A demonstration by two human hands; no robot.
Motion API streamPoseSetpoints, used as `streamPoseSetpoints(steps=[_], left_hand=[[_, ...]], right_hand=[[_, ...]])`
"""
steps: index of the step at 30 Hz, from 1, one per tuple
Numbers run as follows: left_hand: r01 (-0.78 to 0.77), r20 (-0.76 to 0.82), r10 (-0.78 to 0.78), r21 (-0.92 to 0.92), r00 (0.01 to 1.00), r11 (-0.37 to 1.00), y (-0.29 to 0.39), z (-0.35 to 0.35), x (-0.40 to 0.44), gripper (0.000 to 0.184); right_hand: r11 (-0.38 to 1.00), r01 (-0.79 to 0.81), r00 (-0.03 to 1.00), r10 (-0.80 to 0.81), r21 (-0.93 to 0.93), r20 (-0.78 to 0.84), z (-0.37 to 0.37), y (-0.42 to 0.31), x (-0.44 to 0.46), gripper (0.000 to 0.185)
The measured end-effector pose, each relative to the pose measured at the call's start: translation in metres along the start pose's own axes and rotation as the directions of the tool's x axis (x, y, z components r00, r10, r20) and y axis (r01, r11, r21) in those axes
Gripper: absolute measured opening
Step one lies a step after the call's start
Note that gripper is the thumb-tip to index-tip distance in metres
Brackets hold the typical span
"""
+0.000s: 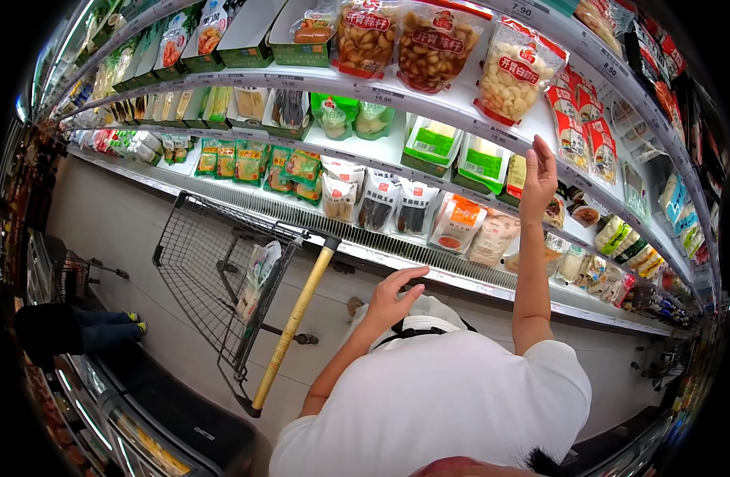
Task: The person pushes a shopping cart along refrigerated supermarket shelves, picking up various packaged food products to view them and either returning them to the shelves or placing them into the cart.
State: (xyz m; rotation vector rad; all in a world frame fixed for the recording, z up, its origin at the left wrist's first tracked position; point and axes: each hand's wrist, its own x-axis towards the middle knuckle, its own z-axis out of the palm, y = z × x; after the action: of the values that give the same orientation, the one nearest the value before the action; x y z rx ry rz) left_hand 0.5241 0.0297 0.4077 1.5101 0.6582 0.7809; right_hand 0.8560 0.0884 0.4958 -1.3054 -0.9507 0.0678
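My right hand (pixel 540 181) is raised at the front edge of the middle shelf, fingers stretched upward and nothing seen in them. Above it stands a bag of pale peeled garlic (pixel 518 73) with a red label. White trays with green-labelled packs (pixel 483 163) are just left of that hand. In front of my body, my left hand (pixel 393 300) hovers with thumb and fingers apart, holding nothing. Beyond it, on the lowest shelf, are white bags of dark corn (pixel 416 208) and an orange-and-white bag (pixel 458 224).
A wire shopping cart (pixel 198 274) with a yellow handle (pixel 295 326) stands at my left, a plastic-wrapped item (pixel 260 269) inside. Another person (pixel 87 327) stands farther left near a freezer case (pixel 174 413). Brown pickled garlic bags (pixel 436 44) fill the upper shelf.
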Motion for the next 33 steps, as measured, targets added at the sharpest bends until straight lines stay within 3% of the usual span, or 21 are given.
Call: streamPoseSetpoints(steps=[5,15,22,29,33], left_hand=[[-0.031,0.020,0.030,0.038,0.999,0.999,0.002,0.000,0.003,0.031],[0.019,0.020,-0.020,0.027,1.000,0.999,-0.003,0.000,0.002,0.031],[0.022,0.046,-0.024,0.039,0.999,0.999,-0.003,0.004,0.006,0.032],[0.048,0.096,-0.049,0.016,0.994,0.999,-0.009,0.006,0.011,0.033],[0.081,0.110,-0.081,0.005,0.991,0.997,-0.005,0.009,0.011,0.033]], right_hand=[[0.992,0.041,0.996,-0.049,-0.117,-0.068,0.004,-0.008,0.040,0.048],[0.997,-0.017,1.000,0.018,-0.075,0.009,0.008,0.036,0.089,0.076],[0.972,-0.159,0.986,0.146,0.174,0.083,0.022,0.037,0.094,0.086],[0.975,-0.180,0.982,0.171,0.127,0.077,0.027,0.035,0.103,0.084],[0.992,-0.094,0.995,0.092,0.081,0.028,0.028,0.043,0.105,0.073]])
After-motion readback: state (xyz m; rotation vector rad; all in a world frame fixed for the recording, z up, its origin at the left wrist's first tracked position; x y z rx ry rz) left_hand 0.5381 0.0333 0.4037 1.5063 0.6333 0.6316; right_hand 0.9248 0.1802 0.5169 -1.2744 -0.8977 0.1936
